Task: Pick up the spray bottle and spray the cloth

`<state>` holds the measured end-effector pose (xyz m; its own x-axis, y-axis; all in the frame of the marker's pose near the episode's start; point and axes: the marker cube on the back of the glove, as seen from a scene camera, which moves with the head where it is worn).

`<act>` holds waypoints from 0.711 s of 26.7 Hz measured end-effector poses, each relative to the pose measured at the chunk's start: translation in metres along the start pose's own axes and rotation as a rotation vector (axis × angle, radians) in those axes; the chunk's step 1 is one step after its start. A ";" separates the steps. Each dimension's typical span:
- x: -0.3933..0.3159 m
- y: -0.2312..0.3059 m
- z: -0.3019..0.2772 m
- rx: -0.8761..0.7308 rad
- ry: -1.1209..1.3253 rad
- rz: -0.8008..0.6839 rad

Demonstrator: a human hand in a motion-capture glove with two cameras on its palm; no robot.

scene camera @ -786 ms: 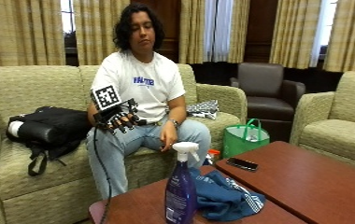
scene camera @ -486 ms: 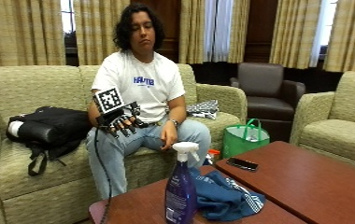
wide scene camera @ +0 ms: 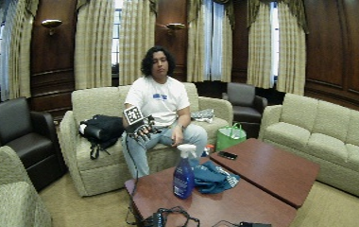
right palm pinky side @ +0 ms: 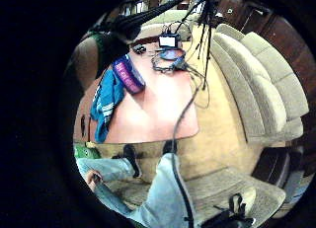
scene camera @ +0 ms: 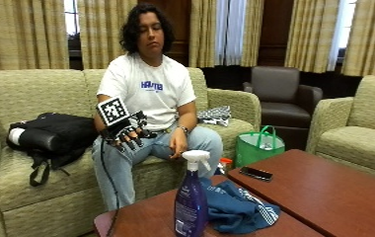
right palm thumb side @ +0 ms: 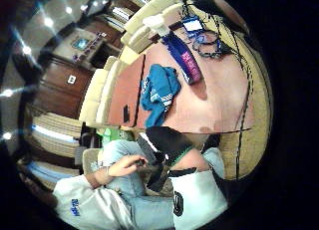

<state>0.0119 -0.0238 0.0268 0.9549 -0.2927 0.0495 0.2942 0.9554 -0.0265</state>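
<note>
Outside view: the gloved right hand (scene camera: 127, 134) hangs over the seated person's lap, its fingers (scene camera: 130, 143) spread apart, pointing downward and holding nothing; it is well apart from the table (scene camera: 325, 197) and from both task objects. The bare left hand (scene camera: 177, 148) rests on the person's thigh. The spray bottle (scene camera: 191, 197) stands upright near the table edge farthest from the person, its white trigger head (scene camera: 196, 157) uppermost and its purple body below. The cloth (scene camera: 237, 210), blue with pale stripes, lies crumpled just beside the bottle, touching or nearly touching its base, toward the seam where a second tabletop adjoins. A dark phone (scene camera: 256, 173) lies on that second tabletop near its corner facing the sofa. The palm views show the same arrangement from above, with the bottle (right palm thumb side: 180, 56) and the cloth (right palm thumb side: 158, 93) side by side on the reddish wood. Handling, as a judgement: the bottle is probably rigid smooth plastic, moderately heavy if filled (fill level cannot be read), and tall enough to tip if knocked at the head. The narrow neck under the trigger head appears the best place to grasp, leaving the index finger free for the trigger. The cloth is soft and limp, needs no holding, and lies close enough for the nozzle to be aimed at it.
</note>
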 end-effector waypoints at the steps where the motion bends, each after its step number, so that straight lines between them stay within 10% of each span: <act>1: 0.002 -0.002 0.003 0.003 -0.005 -0.017; 19: 0.005 -0.056 0.067 0.068 -0.190 0.002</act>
<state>-0.0026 -0.0759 0.0952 0.9289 -0.2839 0.2376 0.2827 0.9584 0.0400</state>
